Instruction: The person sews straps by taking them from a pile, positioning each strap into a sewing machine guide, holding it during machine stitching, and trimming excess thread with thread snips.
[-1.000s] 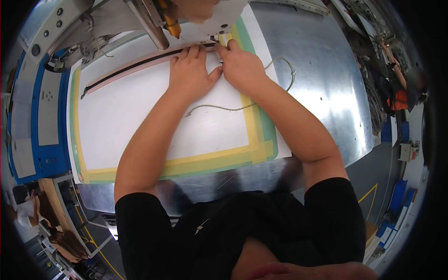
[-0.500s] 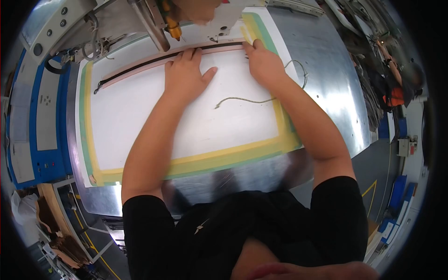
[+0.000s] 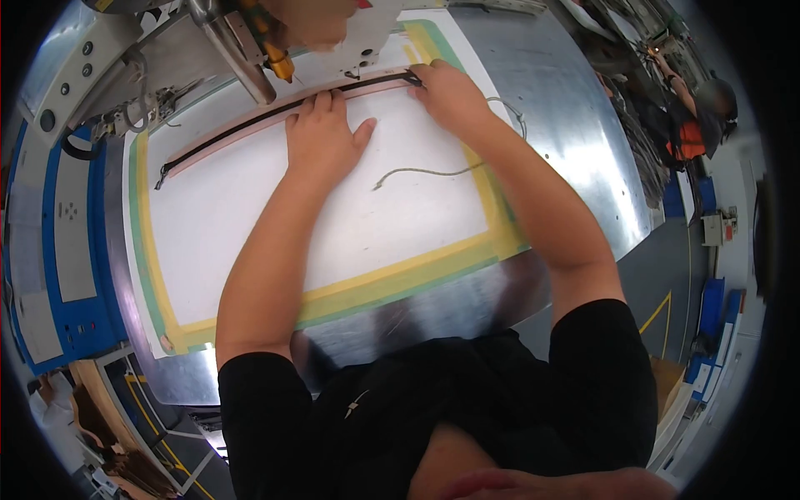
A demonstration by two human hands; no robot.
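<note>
A long black zipper-like strip (image 3: 237, 127) lies on a pink backing strip (image 3: 379, 87), slanting across the white sheet (image 3: 250, 250). A small dark piece hangs off its left end. My left hand (image 3: 323, 137) rests on the strip near its middle, fingertips along the lower edge and thumb stretched out to the right. At the right end, my right hand (image 3: 450, 96) pinches the black tip between thumb and fingers. Part of that tip is hidden by the fingers. Below the right hand, a thin green cord (image 3: 417, 172) lies loose on the sheet.
Yellow and green tape (image 3: 400, 283) borders the sheet on a metal table (image 3: 575, 142). Above the strip hangs a machine head with a yellow-orange nozzle (image 3: 282, 65) and a metal tube (image 3: 237, 58). A blue cabinet (image 3: 98, 275) stands at left; a person (image 3: 687, 137) is far right.
My right fingers have closed further round the strip's right end, where the black tip now shows bent. My left hand stays on the strip. The whole view has shifted slightly.
</note>
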